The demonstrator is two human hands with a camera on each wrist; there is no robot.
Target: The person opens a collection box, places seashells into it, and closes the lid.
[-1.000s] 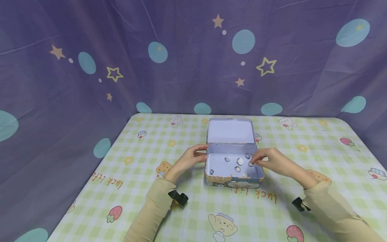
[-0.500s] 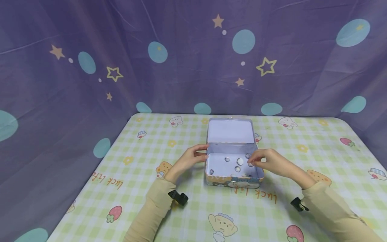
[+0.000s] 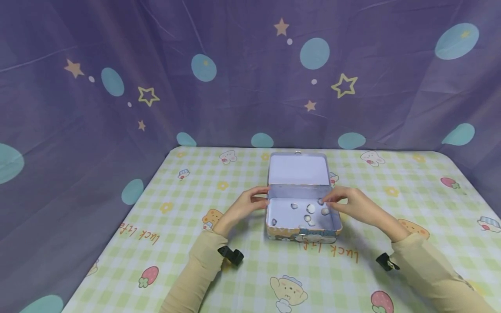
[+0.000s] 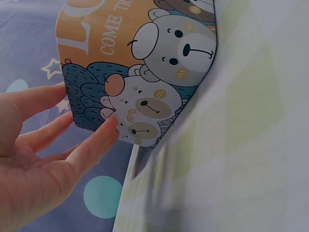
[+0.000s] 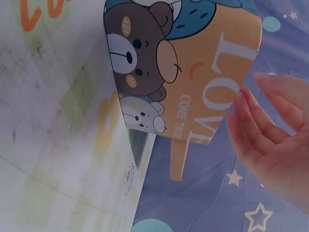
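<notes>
A hinged tin box stands on the table with its lid tipped back, and several small whitish seashells lie scattered on its pale floor. My left hand rests its fingertips against the tin's left side; in the left wrist view the fingers are spread and nearly straight on the printed wall. My right hand reaches over the right rim, thumb and finger close together at a shell near the back right corner. Whether they pinch it is too small to tell. Just nearer lies another shell, apart from the fingers.
The table wears a green checked cloth with cartoon prints. A purple curtain hangs behind and to the left. Black wrist straps sit on both forearms.
My right fingertips have moved back from the right-hand shell, now uncovered, to the rear right one. A shell near the front wall has shifted left and back. The left hand stays put.
</notes>
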